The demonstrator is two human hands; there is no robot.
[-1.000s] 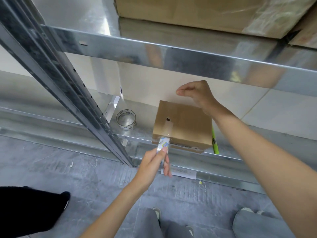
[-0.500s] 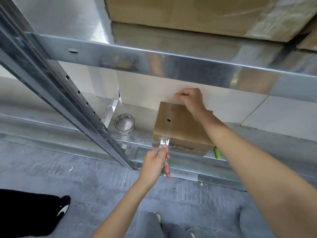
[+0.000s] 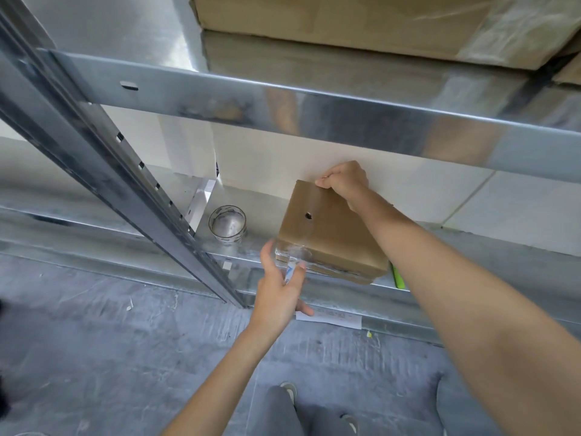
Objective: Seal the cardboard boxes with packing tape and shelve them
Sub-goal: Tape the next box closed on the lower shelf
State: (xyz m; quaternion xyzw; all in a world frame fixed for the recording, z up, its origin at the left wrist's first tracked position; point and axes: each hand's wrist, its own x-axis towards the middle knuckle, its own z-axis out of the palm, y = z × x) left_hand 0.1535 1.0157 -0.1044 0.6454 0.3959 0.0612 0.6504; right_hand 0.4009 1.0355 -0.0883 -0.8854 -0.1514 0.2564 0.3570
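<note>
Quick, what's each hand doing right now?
Left hand: holds a small cutter at the box's taped near edge.
Right hand: grips the box's far edge.

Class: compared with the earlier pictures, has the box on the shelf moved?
Yes. The box has turned, its near corner swinging toward the tape roll.

The right arm covers the cardboard box's right side and most of the green marker. The large carton above is cut off by the top edge. Print on the paper slip is too small to read. The left hand hides the box's lower front corner.
</note>
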